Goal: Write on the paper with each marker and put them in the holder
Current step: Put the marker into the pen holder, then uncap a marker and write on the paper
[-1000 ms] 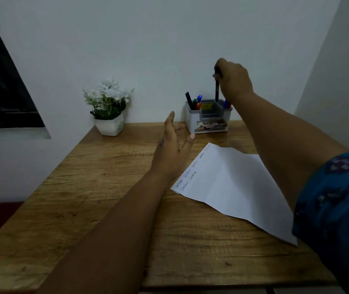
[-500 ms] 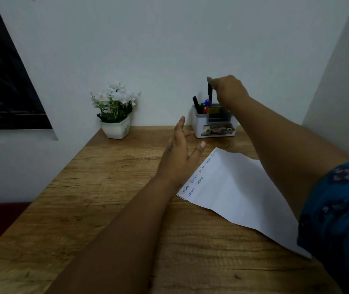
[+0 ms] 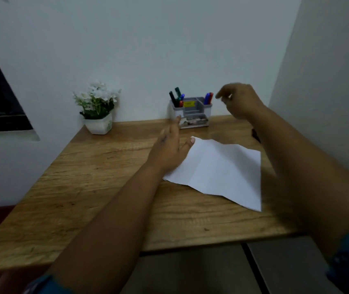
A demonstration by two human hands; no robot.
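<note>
We find the holder (image 3: 191,110) at the back edge of the table (image 3: 105,177), against the wall, grey with several compartments. Its left compartment carries a group of markers (image 3: 176,97) standing tilted: one black, one with a green cap, one blue and a red one lower down. Its right compartment carries two more markers (image 3: 208,98), one blue and one red, side by side. The middle compartments show only a yellow label (its print too small for us to read).

The paper (image 3: 222,168) lies flat on the table in front of the holder, creased, turned at an angle, well apart from the holder. Any writing on it is not legible to us here.

The right hand (image 3: 240,100) is raised in the air just to the right of the holder, level with the marker tops. Its fingers are loosely curled and motion-blurred; we see nothing between them and record it as empty.

The left hand (image 3: 170,147) is extended over the table with fingers straight and slightly spread, empty, its thumb side over the near-left corner of the paper. We cannot tell whether it presses the sheet or hangs just above it.

A white pot of white flowers (image 3: 98,109) stands at the table's back-left corner, well apart from the holder.
</note>
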